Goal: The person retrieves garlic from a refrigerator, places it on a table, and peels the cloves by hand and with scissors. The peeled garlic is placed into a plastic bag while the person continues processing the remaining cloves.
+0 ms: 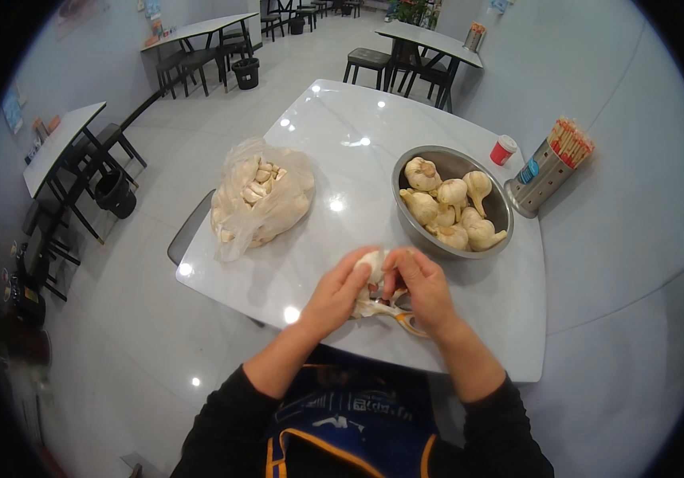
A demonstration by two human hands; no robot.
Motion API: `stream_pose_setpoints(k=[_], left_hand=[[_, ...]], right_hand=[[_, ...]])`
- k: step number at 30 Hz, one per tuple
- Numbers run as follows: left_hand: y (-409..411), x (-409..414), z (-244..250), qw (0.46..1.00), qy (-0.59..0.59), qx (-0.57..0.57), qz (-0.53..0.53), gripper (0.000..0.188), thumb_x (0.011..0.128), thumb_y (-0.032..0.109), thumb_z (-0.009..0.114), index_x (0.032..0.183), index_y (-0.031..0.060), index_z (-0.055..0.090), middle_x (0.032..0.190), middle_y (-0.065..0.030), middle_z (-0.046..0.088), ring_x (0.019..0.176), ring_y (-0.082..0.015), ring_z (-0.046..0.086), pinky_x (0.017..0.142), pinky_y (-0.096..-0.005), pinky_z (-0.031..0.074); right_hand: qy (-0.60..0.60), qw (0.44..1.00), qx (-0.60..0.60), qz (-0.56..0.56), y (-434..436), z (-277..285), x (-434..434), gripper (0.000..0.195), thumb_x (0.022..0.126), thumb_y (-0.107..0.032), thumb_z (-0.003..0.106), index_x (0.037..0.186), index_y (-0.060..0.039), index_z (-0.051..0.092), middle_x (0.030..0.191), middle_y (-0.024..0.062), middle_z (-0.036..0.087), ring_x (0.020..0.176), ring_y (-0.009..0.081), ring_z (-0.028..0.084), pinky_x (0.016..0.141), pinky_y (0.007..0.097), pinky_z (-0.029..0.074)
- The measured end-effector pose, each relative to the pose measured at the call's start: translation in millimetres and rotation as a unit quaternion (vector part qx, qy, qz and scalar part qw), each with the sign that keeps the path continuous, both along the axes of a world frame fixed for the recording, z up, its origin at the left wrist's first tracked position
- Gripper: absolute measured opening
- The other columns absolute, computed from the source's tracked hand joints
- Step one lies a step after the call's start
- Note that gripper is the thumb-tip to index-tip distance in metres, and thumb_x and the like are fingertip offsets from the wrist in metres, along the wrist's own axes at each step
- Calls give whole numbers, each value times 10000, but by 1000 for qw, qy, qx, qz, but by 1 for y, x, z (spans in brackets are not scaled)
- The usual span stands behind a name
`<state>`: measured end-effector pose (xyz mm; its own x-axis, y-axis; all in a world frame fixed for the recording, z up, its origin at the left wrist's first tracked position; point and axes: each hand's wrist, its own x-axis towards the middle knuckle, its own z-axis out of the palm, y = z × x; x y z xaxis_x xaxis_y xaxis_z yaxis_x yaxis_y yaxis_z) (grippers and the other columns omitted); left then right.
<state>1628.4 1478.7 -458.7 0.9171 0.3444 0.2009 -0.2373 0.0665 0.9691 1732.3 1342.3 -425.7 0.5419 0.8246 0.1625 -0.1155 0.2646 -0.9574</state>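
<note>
A white garlic bulb [372,263] is held in my left hand [342,287], near the table's front edge. My right hand [420,287] is at the bulb's right side, fingers bent and thumb close to the fingertips; whether it pinches skin or part of the bulb cannot be told. Beneath both hands lie scissors with orange and white handles [409,324] and pale garlic skins [366,308], partly hidden. To the right beyond the hands, a steel bowl [400,224] holds several whole garlic bulbs [423,206]. At the left, a clear plastic bag [294,197] contains many garlic cloves [258,188].
The white tabletop [342,161] bears a red cup with a white lid [503,149] and a metal holder of wrapped chopsticks [542,176] by the right wall. A stool [192,230] stands at the table's left side. More tables, stools and black bins [116,192] are farther off.
</note>
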Motion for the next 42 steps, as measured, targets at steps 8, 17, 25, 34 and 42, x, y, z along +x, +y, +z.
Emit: stream_pose_setpoints(k=[8, 17, 25, 34, 42], left_hand=[[1, 2, 3, 984, 4, -175, -34, 399, 1044, 330, 401, 1284, 39, 529, 891, 0, 557, 779, -90, 509, 709, -244, 458], [-7, 5, 0, 935, -88, -320, -123, 329, 1046, 286, 377, 1194, 37, 532, 883, -8, 550, 793, -118, 528, 743, -271, 468], [-14, 1, 11, 995, -59, -48, 66, 416, 1030, 163, 438, 1430, 55, 410, 1199, -58, 565, 1051, -118, 534, 929, -259, 436], [-16, 3, 2, 962, -82, 199, 168, 432, 950, 42, 509, 1380, 26, 466, 1193, -173, 602, 1079, -250, 587, 937, -302, 439], [-22, -2, 9, 944, -84, 276, 161, 443, 914, 23, 539, 1354, 29, 491, 1081, -186, 611, 978, -328, 606, 865, -340, 474]], right_hand=[[18, 1000, 11, 19, 2, -2, -3, 375, 1037, -357, 439, 810, -73, 535, 685, 3, 504, 656, 84, 482, 591, 216, 421], [194, 964, 128, 130, 6, -3, 9, 391, 1022, -312, 438, 699, -93, 449, 642, 16, 461, 634, 152, 450, 571, 293, 400], [-94, 969, -25, -225, 1, 9, 4, 97, 924, -139, 626, 868, -60, 613, 614, -2, 512, 561, 126, 495, 515, 277, 395], [-504, 771, 70, -382, -3, 17, 5, 136, 811, -34, 712, 942, -58, 685, 689, 50, 548, 567, 180, 510, 540, 297, 415], [-241, 954, -79, -159, -2, 5, 1, 210, 880, -164, 705, 1035, -37, 640, 688, 70, 632, 571, 81, 569, 536, 230, 449]])
